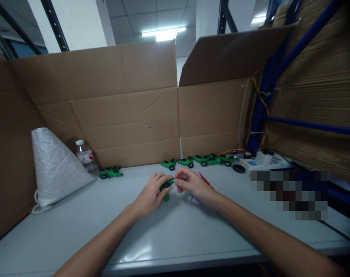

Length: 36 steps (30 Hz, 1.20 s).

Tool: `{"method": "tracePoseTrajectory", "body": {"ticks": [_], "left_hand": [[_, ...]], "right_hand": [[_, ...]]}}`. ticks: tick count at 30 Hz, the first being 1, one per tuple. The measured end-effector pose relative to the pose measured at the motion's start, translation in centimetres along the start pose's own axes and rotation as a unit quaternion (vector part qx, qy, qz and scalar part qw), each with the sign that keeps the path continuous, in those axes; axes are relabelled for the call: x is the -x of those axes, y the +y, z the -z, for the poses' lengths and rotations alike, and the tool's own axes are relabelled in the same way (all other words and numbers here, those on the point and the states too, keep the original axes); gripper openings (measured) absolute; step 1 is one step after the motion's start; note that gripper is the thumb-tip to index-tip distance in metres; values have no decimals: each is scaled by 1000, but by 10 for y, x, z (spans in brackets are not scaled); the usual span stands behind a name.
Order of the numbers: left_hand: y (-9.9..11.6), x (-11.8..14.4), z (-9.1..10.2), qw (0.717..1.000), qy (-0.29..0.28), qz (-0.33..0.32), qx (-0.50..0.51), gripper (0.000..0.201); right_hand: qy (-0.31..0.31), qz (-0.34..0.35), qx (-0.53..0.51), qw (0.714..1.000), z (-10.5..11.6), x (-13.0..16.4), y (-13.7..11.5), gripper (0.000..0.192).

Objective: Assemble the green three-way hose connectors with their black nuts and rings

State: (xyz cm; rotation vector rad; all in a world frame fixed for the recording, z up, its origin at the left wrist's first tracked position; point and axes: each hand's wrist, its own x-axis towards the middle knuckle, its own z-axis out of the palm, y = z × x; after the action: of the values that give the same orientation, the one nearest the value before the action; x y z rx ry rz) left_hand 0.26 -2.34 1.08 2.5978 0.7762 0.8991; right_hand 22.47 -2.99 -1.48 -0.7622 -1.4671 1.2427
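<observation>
Green toy car [166, 187] (both hands)

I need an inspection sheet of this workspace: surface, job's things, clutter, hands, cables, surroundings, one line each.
Surface: grey table, glossy, with light reflections.
Job's things: green toy vehicle held between both hands; finished ones in the row of green toy vehicles by the back wall, and one green toy vehicle apart.
Clutter: white bag, water bottle, white device.
Hands: left hand grips the toy; right hand pinches its end.
Cables: orange wires on the blue rack.
Surroundings: cardboard walls around the table.
</observation>
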Motion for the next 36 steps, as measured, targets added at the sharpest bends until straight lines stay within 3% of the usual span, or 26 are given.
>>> {"method": "tracePoseTrajectory", "body": {"ticks": [11,20,32,36], "left_hand": [[9,-4,1,997,64,34,21,22],[13,-5,3,997,61,42,31,18],[4,-4,3,991,56,81,89,27],[-6,-6,0,985,69,101,121,27]], "right_hand": [[-24,-9,-60,998,-4,4,3,45],[-36,7,-56,998,-5,5,-1,44],[-9,98,39,994,-13,7,-1,33],[25,153,196,968,-9,11,-4,21]]}}
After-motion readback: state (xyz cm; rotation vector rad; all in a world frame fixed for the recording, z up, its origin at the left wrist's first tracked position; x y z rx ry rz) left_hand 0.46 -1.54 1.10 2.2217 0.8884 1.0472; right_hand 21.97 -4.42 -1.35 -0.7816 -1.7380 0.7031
